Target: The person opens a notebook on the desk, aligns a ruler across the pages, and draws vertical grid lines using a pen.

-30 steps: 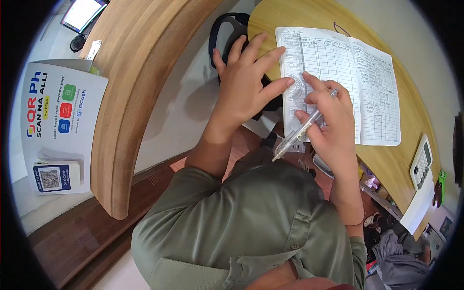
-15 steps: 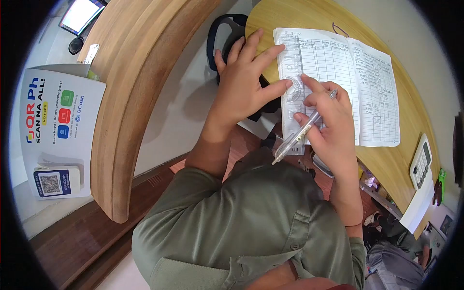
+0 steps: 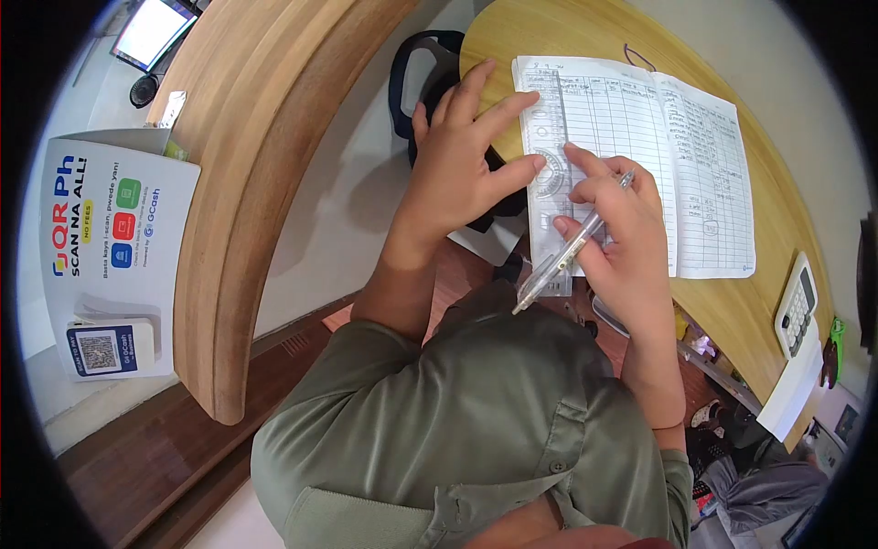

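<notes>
An open notebook [image 3: 622, 183] with ruled, handwritten pages lies on the wooden desk [image 3: 732, 316]. Along its left edge runs a clear plastic ruler [image 3: 551, 220] with a protractor pattern. My left hand [image 3: 457, 169] has its fingers spread, the thumb and index fingertips touching the ruler's left side. A clear pen [image 3: 572, 247] is held in my right hand [image 3: 622, 224], its tip pointing down toward my shirt. Fingertips of that same hand rest at the ruler's right side.
A white calculator [image 3: 797, 306] and a white paper [image 3: 791, 389] lie at the desk's right. Further left stand a curved wooden counter [image 3: 265, 165], a QR payment sign [image 3: 119, 210] and a lit screen [image 3: 154, 32]. A dark bag [image 3: 402, 87] is beside the desk.
The ruler has shifted slightly left relative to the notebook's page, with its upper end lower. Both hands stay nearly in place, and the pen is still held.
</notes>
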